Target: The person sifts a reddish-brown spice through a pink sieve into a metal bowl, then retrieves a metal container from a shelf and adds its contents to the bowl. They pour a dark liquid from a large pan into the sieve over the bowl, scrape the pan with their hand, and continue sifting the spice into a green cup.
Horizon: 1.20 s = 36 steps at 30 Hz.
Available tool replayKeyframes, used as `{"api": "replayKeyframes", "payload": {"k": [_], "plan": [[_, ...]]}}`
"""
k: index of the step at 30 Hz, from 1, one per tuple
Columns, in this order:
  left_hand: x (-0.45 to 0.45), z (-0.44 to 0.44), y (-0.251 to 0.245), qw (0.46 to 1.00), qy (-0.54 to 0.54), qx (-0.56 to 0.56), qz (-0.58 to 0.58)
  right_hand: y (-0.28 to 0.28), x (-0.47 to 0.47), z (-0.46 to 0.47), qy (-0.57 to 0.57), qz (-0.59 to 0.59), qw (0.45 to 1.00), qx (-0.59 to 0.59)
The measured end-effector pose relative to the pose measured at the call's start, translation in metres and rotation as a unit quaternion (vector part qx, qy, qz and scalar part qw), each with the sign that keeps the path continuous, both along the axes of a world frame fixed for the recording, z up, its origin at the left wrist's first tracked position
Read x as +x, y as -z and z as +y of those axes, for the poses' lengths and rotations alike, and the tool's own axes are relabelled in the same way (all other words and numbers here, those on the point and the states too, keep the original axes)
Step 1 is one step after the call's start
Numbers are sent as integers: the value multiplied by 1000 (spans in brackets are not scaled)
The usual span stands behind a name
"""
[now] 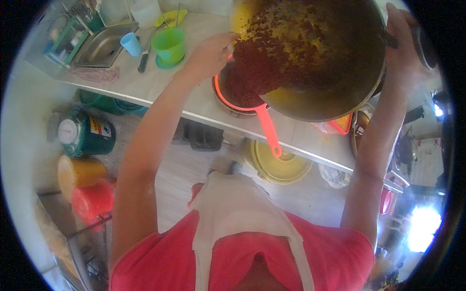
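Tilted over the counter is a large dark wok (pixel 338 72), its inside smeared with yellow oil and dark red-brown bits. My right hand (pixel 398 51) grips it on the right side, near a dark handle. At the left rim, the fingers of my left hand (pixel 211 54) close on the edge; the fingertips are partly hidden. A dark red-brown crumbly mass (pixel 251 76) spreads from the wok's low lip into a strainer with an orange-red rim and handle (pixel 267 123). The strainer rests over a round pot or bowl (pixel 218 92), mostly covered.
Left on the counter are a green container (pixel 168 45), a blue cup (pixel 131 44), a knife (pixel 143 60) and a sink (pixel 105 47). A red-rimmed plastic container (pixel 340 124) sits below the wok. Lidded buckets (pixel 87 132) and a yellow lid (pixel 282 163) are lower down.
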<state>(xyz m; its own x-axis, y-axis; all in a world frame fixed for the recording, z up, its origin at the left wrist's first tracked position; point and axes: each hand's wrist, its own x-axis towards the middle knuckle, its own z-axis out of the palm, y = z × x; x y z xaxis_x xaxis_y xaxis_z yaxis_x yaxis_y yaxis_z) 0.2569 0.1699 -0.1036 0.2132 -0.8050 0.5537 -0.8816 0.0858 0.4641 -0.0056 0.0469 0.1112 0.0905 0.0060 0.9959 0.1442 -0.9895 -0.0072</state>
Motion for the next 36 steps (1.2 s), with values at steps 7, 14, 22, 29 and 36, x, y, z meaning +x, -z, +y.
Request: {"api": "replayKeyframes", "payload": {"k": [7, 14, 22, 29, 36], "plan": [[-7, -47, 24, 985, -36, 84, -147, -1, 3, 6, -28, 3, 1000, -5], [-9, -47, 2, 979, 43, 199, -19, 12, 5, -4, -26, -48, 997, 59], [-14, -54, 16, 975, 56, 172, -126, -9, -20, 11, 261, 93, 958, -76], [-7, -99, -49, 971, 93, -94, -199, 5, -19, -3, 140, 23, 990, 9], [-7, -125, -56, 921, 38, -59, -384, 1, -15, 3, 78, 4, 996, 48]]}}
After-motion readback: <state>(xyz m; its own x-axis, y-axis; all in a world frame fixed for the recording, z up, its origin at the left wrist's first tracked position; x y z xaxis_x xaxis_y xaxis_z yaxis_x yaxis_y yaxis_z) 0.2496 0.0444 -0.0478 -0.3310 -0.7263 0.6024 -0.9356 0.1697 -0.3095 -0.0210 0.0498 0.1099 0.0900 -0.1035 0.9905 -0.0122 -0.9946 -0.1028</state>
